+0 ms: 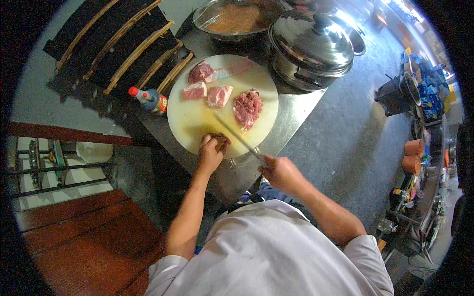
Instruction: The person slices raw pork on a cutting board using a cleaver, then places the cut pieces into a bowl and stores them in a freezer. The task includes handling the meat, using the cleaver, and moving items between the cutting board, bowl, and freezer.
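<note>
My left hand [210,151] presses a dark piece of meat [223,140] onto the near edge of a round white cutting board [189,120]. In my right hand [279,172] is the handle of a knife [237,134]; its blade slants over the board, to the right of the dark piece and apart from it. Two pale-edged chunks of raw meat, a left chunk [195,90] and a right chunk [219,96], lie mid-board. A pile of cut raw meat [248,109] rests at the right. Farther back are a red lump of meat [200,71] and a flat strip [231,70].
The board lies on a metal table [296,111]. A lidded steel pot [311,51] and a film-covered bowl [237,18] stand behind it. At left are a red-capped bottle [150,99] and a dark slatted rack [122,44]. Shelves with goods [426,177] line the far right.
</note>
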{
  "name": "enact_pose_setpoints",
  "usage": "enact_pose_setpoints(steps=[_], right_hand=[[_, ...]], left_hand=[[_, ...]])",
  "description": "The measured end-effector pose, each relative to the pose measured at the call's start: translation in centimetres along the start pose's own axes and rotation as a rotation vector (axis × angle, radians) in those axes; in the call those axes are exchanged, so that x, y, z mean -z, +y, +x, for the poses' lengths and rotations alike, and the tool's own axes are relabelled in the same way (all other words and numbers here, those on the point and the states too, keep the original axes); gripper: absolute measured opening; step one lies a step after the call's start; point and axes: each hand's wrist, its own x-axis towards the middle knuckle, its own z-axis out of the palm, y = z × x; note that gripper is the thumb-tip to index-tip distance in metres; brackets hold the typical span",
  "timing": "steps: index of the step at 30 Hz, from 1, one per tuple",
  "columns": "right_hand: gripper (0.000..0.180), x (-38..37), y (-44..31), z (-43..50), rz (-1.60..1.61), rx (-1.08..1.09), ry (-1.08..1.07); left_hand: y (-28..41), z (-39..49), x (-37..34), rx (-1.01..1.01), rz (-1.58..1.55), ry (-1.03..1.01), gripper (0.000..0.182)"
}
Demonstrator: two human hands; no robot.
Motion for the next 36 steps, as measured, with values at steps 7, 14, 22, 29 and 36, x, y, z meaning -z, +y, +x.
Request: enact_pose_setpoints(steps=[7, 14, 22, 29, 36], right_hand=[[0.038, -3.2, -1.7, -1.4, -0.196, 0.007, -0.011], [0.033, -3.4, -1.0, -1.2, -0.207, 0.054, 0.003], [0.036, -3.4, -0.8, 1.3, -0.23, 0.071, 0.008], [0.04, -4.8, -0.7, 2.6, -0.229, 0.031, -0.021], [0.03, -1.9, 2.4, 7.2, 0.138, 0.003, -0.132]], left_hand=[[-5.0, 0.1, -4.8, 0.43, -0.83, 0.071, 0.027], [-6.2, -0.6, -5.9, 0.27, -0.739, 0.091, 0.023], [-3.7, -0.4, -2.8, 0.252, 0.235, -0.087, 0.034], [-1.8, -0.2, -2.2, 0.154, 0.059, 0.01, 0.029], [-1.5, 0.4, -2.1, 0.042, 0.041, 0.057, 0.012]])
